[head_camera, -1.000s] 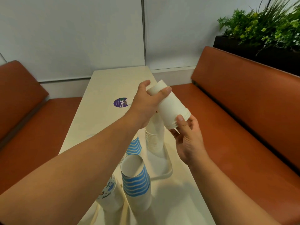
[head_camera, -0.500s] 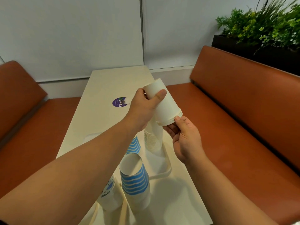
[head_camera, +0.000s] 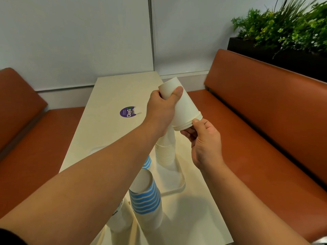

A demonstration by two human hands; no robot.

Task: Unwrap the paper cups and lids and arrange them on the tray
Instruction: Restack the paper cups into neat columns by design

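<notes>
My left hand (head_camera: 161, 112) grips a short stack of plain white paper cups (head_camera: 184, 108) held upside down above the table. My right hand (head_camera: 203, 140) pinches the rims at the stack's lower end with thumb and fingers. Below them a tall stack of white cups (head_camera: 165, 151) stands upside down on a cream tray (head_camera: 177, 186). A blue-striped cup stack (head_camera: 145, 197) stands near me, a second striped stack (head_camera: 147, 161) is half hidden behind my left arm, and a printed cup stack (head_camera: 118, 220) sits under my forearm. No lids are visible.
The narrow cream table (head_camera: 109, 96) has a purple round sticker (head_camera: 128, 111) in the middle. Orange-brown benches (head_camera: 265, 121) flank both sides. A planter with green plants (head_camera: 283, 32) sits behind the right bench. A white wall closes the far end.
The held cup stack has tipped more upright and moved slightly left. My right hand shifted from cupping under the rims to pinching them.
</notes>
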